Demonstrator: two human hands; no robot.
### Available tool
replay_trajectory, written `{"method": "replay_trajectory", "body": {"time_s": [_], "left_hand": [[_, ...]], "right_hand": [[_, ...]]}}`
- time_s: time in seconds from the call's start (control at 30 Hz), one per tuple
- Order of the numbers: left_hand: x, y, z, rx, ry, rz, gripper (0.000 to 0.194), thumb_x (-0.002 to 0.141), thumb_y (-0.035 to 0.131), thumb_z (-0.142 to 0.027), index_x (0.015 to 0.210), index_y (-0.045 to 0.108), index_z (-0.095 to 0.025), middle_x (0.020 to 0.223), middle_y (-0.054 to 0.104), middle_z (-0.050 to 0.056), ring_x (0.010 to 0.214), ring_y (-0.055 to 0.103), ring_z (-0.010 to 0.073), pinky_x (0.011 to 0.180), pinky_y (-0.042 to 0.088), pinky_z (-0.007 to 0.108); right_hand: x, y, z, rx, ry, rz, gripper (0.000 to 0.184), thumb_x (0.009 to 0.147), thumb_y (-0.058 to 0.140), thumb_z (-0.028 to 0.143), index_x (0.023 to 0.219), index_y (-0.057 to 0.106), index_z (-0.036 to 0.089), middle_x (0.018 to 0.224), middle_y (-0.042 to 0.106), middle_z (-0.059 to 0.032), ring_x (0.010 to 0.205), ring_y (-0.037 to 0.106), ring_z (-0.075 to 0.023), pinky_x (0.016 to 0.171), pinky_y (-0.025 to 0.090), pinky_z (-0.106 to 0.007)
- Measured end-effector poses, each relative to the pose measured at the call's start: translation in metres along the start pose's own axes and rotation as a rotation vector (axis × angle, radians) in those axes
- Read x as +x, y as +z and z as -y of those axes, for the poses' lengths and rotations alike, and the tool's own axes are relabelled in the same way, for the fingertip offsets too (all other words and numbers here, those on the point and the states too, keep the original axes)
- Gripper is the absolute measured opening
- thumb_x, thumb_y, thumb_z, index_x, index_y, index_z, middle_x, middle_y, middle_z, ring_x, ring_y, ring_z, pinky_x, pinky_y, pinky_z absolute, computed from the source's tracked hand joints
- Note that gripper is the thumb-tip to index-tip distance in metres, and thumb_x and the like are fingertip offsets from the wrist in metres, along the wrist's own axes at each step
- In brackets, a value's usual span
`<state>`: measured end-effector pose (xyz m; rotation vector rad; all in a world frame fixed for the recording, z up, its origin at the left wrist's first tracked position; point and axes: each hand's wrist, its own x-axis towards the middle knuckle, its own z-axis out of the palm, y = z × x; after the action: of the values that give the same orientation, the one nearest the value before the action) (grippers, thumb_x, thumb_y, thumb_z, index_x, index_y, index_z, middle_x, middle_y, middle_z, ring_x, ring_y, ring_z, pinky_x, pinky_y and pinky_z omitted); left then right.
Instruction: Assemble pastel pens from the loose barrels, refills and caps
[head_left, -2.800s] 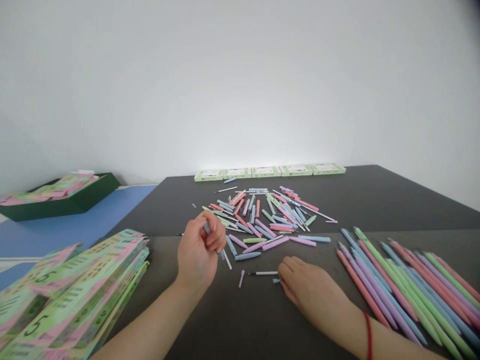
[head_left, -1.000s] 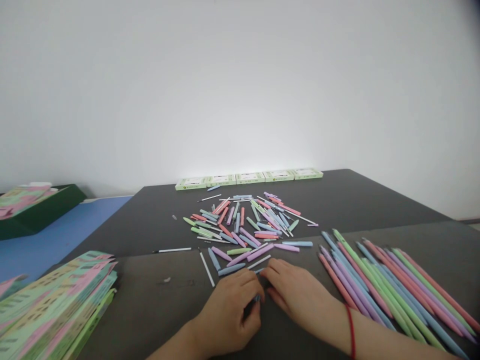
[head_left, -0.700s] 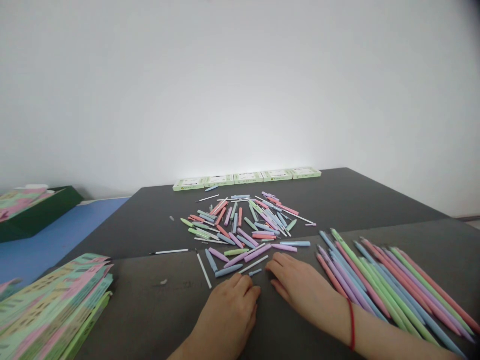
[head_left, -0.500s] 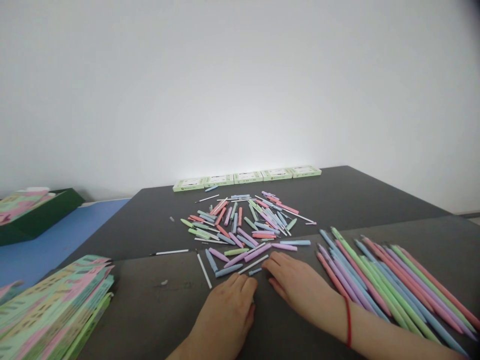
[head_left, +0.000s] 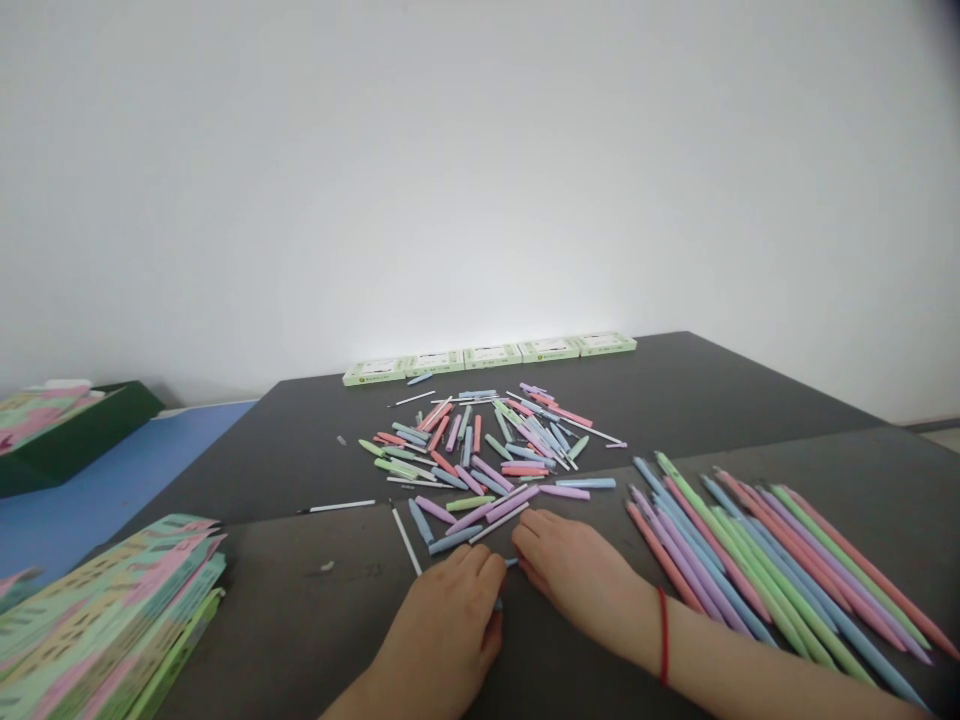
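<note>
My left hand is closed low over the near part of the black table, palm down. A bit of a blue pen part peeks out between its thumb and fingers; most of it is hidden. To the right, my right hand has its fingers bent together at a small blue pen piece, whose end shows at the fingertips. The hands are close but apart. Just beyond them lie a white pen refill, a blue pen barrel and another refill near my left knuckles.
A loose pile of pastel pen parts and refills covers mid-table. Long pastel pens lie fanned at the right. Several flat green boxes line the back edge. Printed cartons are stacked at left, with a dark green bin behind.
My left hand has come down from its raised position to beside my right hand. The small blue piece, lying loose between the hands half a second ago, is now at my right fingertips.
</note>
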<state>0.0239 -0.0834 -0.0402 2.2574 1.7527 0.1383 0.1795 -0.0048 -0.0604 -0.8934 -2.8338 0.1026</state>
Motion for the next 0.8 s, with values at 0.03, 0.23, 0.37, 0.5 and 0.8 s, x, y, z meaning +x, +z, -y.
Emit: {"method": "replay_trajectory", "body": {"time_s": [0.03, 0.23, 0.37, 0.5, 0.8], "left_hand": [[-0.001, -0.001, 0.0, 0.014, 0.003, 0.01, 0.018, 0.076, 0.045, -0.007, 0.085, 0.052, -0.021, 0.095, 0.061, 0.005, 0.089, 0.055, 0.0218, 0.077, 0.043, 0.033], [-0.005, -0.007, -0.007, 0.062, -0.001, 0.076, 0.023, 0.073, 0.044, -0.005, 0.088, 0.054, -0.02, 0.099, 0.063, 0.007, 0.088, 0.057, 0.0242, 0.075, 0.045, 0.037], [-0.004, -0.014, -0.006, -0.019, -0.042, 0.057, 0.014, 0.073, 0.053, -0.016, 0.087, 0.054, -0.02, 0.098, 0.063, 0.007, 0.088, 0.057, 0.0238, 0.072, 0.044, 0.033], [0.002, -0.028, 0.009, -0.021, -0.126, -0.108, 0.009, 0.081, 0.047, -0.018, 0.085, 0.054, -0.021, 0.091, 0.062, 0.005, 0.084, 0.057, 0.0212, 0.072, 0.042, 0.03], [0.009, -0.023, 0.037, 0.105, -0.198, -0.124, 0.013, 0.079, 0.049, -0.014, 0.087, 0.058, -0.02, 0.095, 0.06, 0.005, 0.088, 0.056, 0.0207, 0.076, 0.042, 0.03]], "right_hand": [[-0.001, 0.0, 0.0, -0.014, 0.009, 0.01, 0.014, 0.084, 0.051, 0.004, 0.083, 0.059, 0.016, 0.087, 0.064, -0.0055, 0.08, 0.061, -0.0209, 0.066, 0.047, -0.03], [0.0, -0.007, -0.004, -0.07, 0.117, 0.067, 0.015, 0.084, 0.051, 0.005, 0.088, 0.062, 0.014, 0.089, 0.067, -0.0086, 0.081, 0.064, -0.0237, 0.065, 0.048, -0.031], [0.006, -0.025, -0.017, -0.072, 0.111, 0.062, 0.014, 0.087, 0.05, 0.009, 0.09, 0.063, 0.015, 0.09, 0.068, -0.0077, 0.082, 0.066, -0.0227, 0.069, 0.048, -0.031], [0.02, -0.042, -0.031, -0.085, 0.056, 0.024, 0.018, 0.09, 0.048, 0.013, 0.1, 0.062, 0.016, 0.099, 0.067, -0.0087, 0.093, 0.064, -0.0222, 0.076, 0.048, -0.03], [0.031, -0.031, -0.023, -0.064, 0.002, 0.058, 0.012, 0.087, 0.053, 0.012, 0.091, 0.063, 0.015, 0.099, 0.066, -0.0096, 0.095, 0.063, -0.0227, 0.081, 0.048, -0.032]]}}
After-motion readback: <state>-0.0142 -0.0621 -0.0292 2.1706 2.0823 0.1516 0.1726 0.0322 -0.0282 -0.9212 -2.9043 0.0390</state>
